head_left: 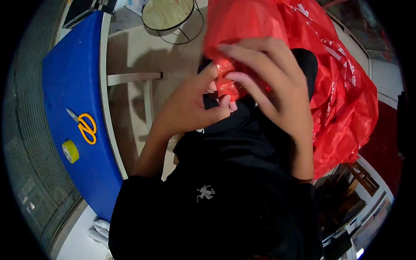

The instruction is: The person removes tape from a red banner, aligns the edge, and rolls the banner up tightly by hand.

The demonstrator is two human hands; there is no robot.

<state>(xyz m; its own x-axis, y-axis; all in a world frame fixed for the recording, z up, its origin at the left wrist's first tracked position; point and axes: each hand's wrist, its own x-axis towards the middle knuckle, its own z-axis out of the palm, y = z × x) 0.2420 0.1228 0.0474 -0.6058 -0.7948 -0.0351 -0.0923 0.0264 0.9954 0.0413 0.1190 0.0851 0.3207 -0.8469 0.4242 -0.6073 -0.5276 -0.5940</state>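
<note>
Red plastic material [338, 82] with white print spreads over my lap and to the right. My left hand [190, 102] pinches a bunched, shiny end of it between thumb and fingers. Over the same bunched part, my right hand [271, 78] has its fingers curved and apart, with the thumb close to the red plastic. The right fingertips are slightly blurred, and whether they grip the plastic cannot be made out.
On the left is a blue tabletop [78, 52] holding yellow-handled scissors [86, 128] and a roll of yellow-green tape [70, 151]. A round stool [168, 13] stands at the top. Wooden furniture [346, 186] shows at the lower right.
</note>
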